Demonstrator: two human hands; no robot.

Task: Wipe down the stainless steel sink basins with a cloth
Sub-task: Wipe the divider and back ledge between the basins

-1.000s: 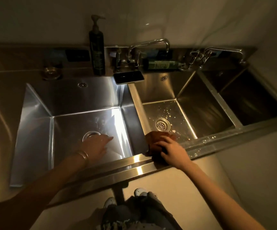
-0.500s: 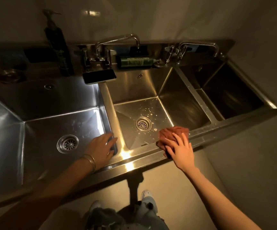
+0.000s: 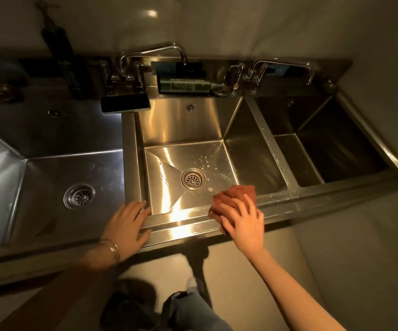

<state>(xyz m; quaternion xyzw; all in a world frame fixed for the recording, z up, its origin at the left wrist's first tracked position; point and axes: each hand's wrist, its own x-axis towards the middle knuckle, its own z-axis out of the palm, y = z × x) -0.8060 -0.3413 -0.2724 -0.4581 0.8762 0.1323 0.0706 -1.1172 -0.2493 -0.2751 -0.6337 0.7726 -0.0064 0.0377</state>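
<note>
On front rim of middle stainless steel basin [image 3: 181, 125]: crumpled rust-red cloth [image 3: 236, 195], under right hand [image 3: 244, 223], fingers spread.
Left hand [image 3: 127, 225]: fingers straight on rim, holding nothing.
Back ledge: black phone [image 3: 125, 103], green bottle [image 3: 185, 85].

Stray items up top
Green bottle [image 3: 185, 85] on its side at twelve o'clock; smartphone [image 3: 125, 103] at ten, pump bottle [image 3: 64, 52] upright beyond it.

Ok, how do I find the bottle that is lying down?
Find the middle sink basin, the one with white spots. On the ledge behind it, under the tap, lies a green bottle. It is on its side; the other bottle, far left, stands upright.
</note>
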